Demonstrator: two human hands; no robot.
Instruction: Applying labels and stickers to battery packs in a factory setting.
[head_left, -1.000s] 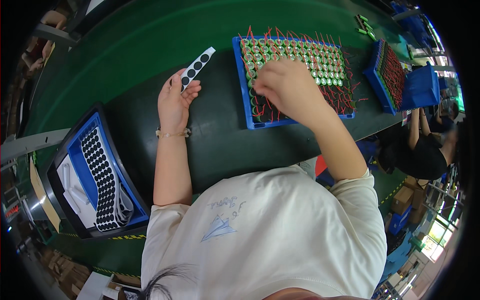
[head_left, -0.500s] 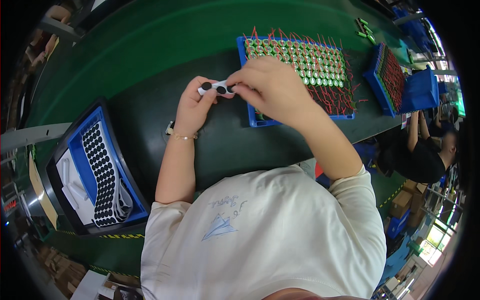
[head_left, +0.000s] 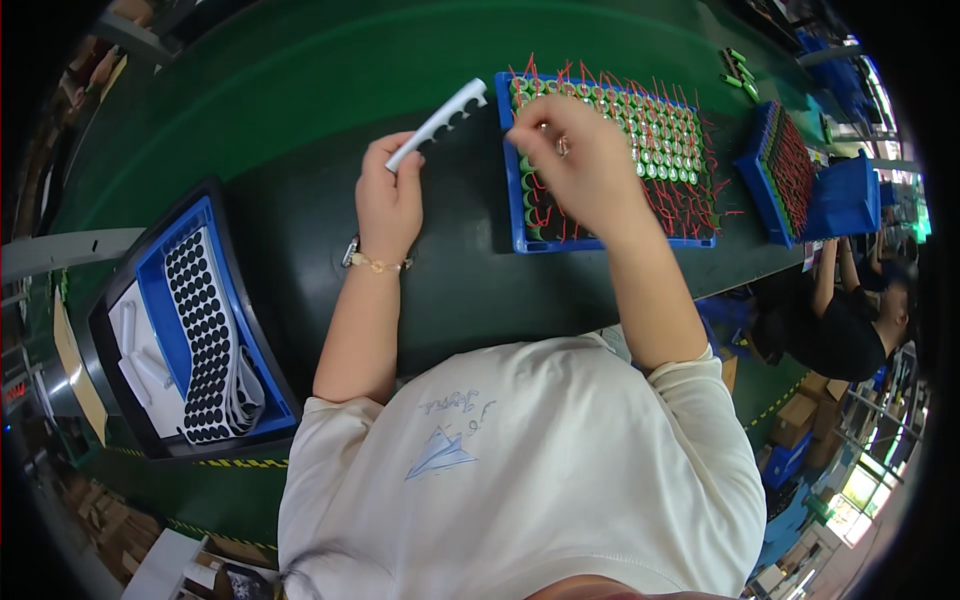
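Note:
My left hand (head_left: pixel 390 198) is closed around the lower end of a narrow white sticker strip (head_left: pixel 436 123), which slants up to the right. Dark rounded shapes line the strip's lower edge. Apart from it, my right hand (head_left: pixel 585 165) hovers over the left part of a blue tray (head_left: pixel 516 205). Its thumb and index finger are pinched together; whatever they hold is too small and blurred to make out. Rows of green battery cells (head_left: pixel 655 135) with pale round ends stand in the tray, with thin red wires (head_left: pixel 665 205) sticking out. My right hand hides some of the cells.
At the left, a black tray (head_left: pixel 108 365) holds a blue bin (head_left: pixel 255 345) with a folded sheet of black round stickers (head_left: pixel 203 330), beside rolled white strips (head_left: pixel 150 370). Another blue tray (head_left: pixel 757 185) of wired cells and loose green cells (head_left: pixel 738 72) lie right. A co-worker (head_left: pixel 850 330) is beyond.
My right hand has left the strip and moved right over the tray of cells. The strip in my left hand has swung up, and black dots no longer show on its face.

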